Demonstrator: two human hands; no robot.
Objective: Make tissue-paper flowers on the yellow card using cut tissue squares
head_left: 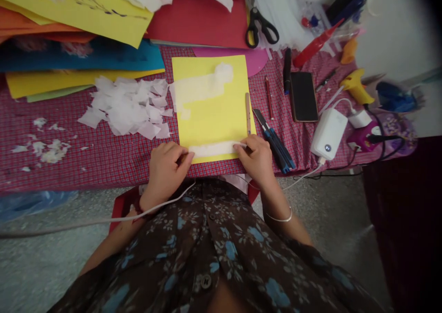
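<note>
A yellow sheet of paper (216,110) lies on the red checked cloth (103,161) in front of me. White tissue is stuck across its top left, and a white tissue strip (214,148) runs along its near edge. My left hand (167,168) has its fingers curled and pinches the strip's left end. My right hand (257,159) is closed in a pinch on the strip's right end. A wooden stick (247,113) lies on the sheet's right edge, just beyond my right hand.
A heap of white tissue pieces (129,106) lies left of the sheet. Blue utility knives (276,142), a red pencil (269,97), a phone (303,96), a white power bank (328,133), a yellow glue gun (355,86) sit right. Scissors (260,26) and coloured paper stacks (79,32) lie behind.
</note>
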